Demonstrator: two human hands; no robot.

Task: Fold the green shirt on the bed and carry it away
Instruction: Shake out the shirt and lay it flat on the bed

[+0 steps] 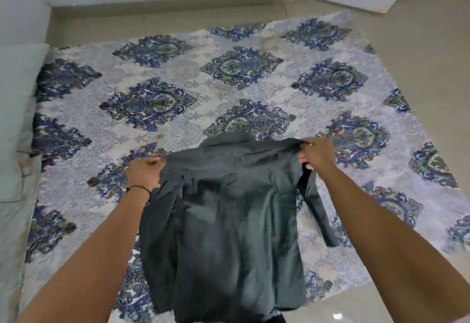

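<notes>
A dark green shirt (229,221) hangs spread out in front of me over the near part of the bed (178,88), back side toward me, collar at the top. My left hand (145,172) grips its left shoulder. My right hand (318,155) pinches the right shoulder. One sleeve dangles on the right, below my right hand. The shirt's lower hem hangs past the bed's near edge.
The bed carries a pale sheet with blue and green medallions. A pale pillow (15,119) lies along its left side. Tiled floor (432,68) lies to the right and in front, and white walls stand behind.
</notes>
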